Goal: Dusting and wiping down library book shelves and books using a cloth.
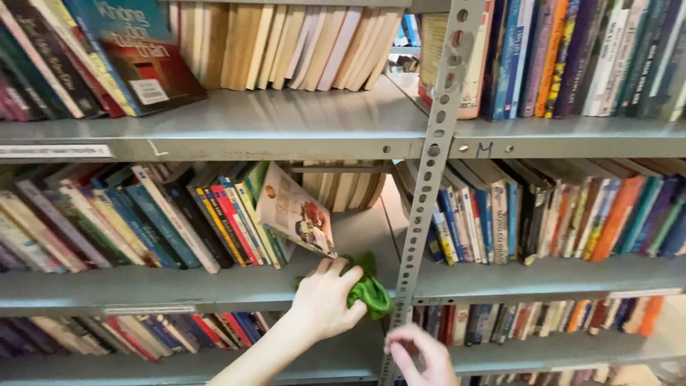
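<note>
Left hand (325,299) outstretched, clutching green cloth (369,292)

Green cloth, grey shelves, many-coloured books

A bright green crumpled cloth (369,292) lies against plain grey metal shelving (236,121); the leaning paperback books (214,214) show red, blue, yellow, and teal spines.

Pretty bright, even indoor light from overhead, soft glare on the grey shelf (286,121) around 12 o'clock, dim shadowy gaps behind the books (179,221), slight blur and bending toward 9 and 3 o'clock edges.
</note>
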